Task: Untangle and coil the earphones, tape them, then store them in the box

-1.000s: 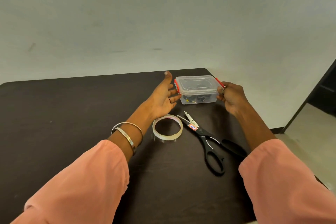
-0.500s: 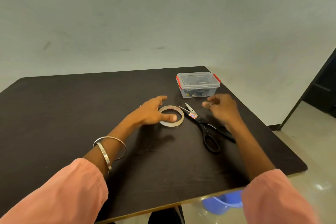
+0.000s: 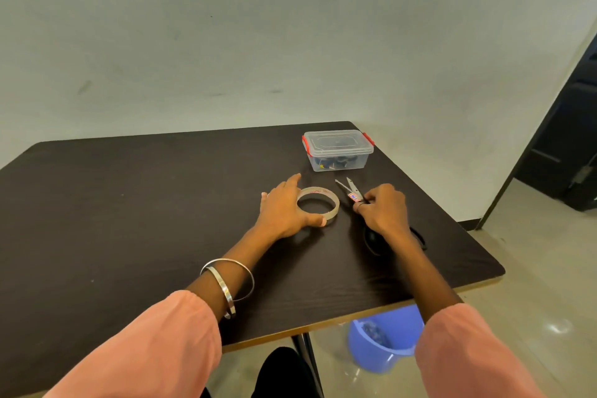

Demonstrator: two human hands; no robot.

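Observation:
The clear plastic box (image 3: 338, 145) with red clips stands shut at the table's far right corner. Dark earphones (image 3: 336, 162) lie inside it. Nearer to me, my left hand (image 3: 282, 212) holds the clear tape roll (image 3: 332, 200) from its left side, thumb against the near rim and fingers along the far rim. My right hand (image 3: 384, 212) lies over the black-handled scissors (image 3: 350, 189), its curled fingers pinching them near the pivot. The blades point toward the box; the handles are mostly hidden under my wrist.
The dark table (image 3: 129, 203) ends close on the right and at the near edge. A blue bucket (image 3: 386, 341) stands on the floor below the near edge. A dark door (image 3: 568, 139) is at the far right.
Both hands let go of the box and drew back toward me. The left hand went to the tape roll, and the right hand settled onto the scissors.

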